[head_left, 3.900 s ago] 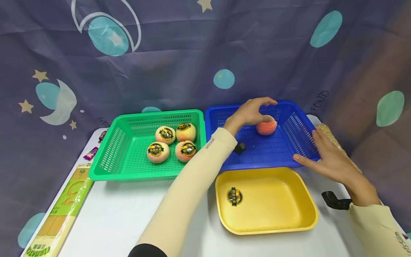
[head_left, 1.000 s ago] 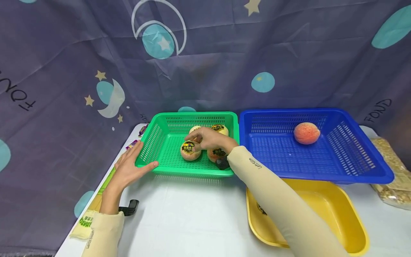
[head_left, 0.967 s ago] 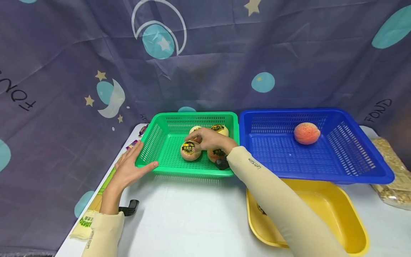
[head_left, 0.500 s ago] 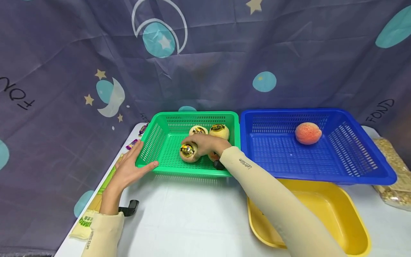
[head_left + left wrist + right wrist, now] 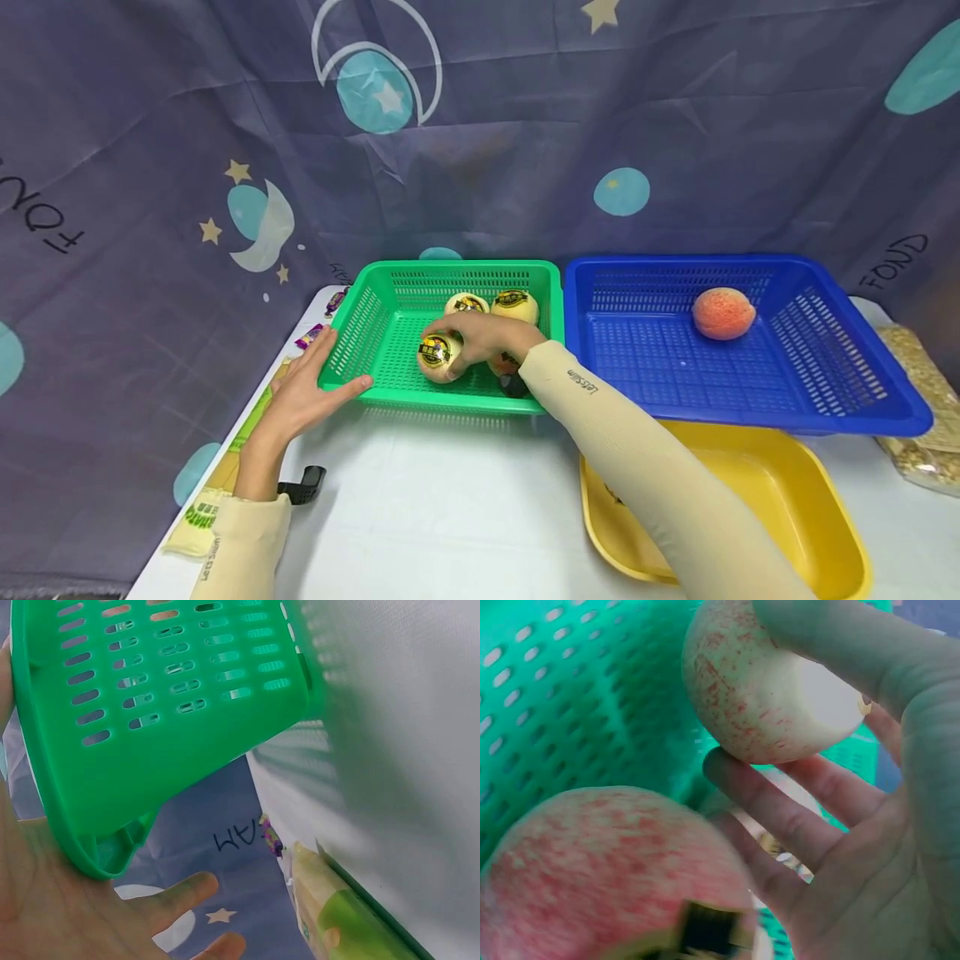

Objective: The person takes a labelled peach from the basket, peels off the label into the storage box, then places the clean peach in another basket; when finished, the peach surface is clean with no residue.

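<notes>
A green basket (image 5: 375, 333) holds several stickered apples. My right hand (image 5: 453, 354) reaches in and curls its fingers round the front-left apple (image 5: 433, 352). In the right wrist view, the fingers (image 5: 832, 645) wrap that apple (image 5: 765, 697), and a second apple (image 5: 607, 877) lies close below. Two more apples (image 5: 514, 306) sit at the back of the basket. My left hand (image 5: 311, 392) lies flat against the basket's front-left corner. The left wrist view shows its palm (image 5: 45, 900) against the green basket wall (image 5: 172, 697).
A blue basket (image 5: 817, 400) on the right holds one orange-red fruit (image 5: 723, 312). A yellow tray (image 5: 817, 517) lies in front of it. A noodle pack (image 5: 198, 508) and sweets (image 5: 309, 336) lie at the table's left edge, and a grain bag (image 5: 911, 392) at the right.
Earlier my left hand was at the fruit in the blue basket and my right hand held that basket. Over the last second my right hand has lowered and closed round the front-left apple.
</notes>
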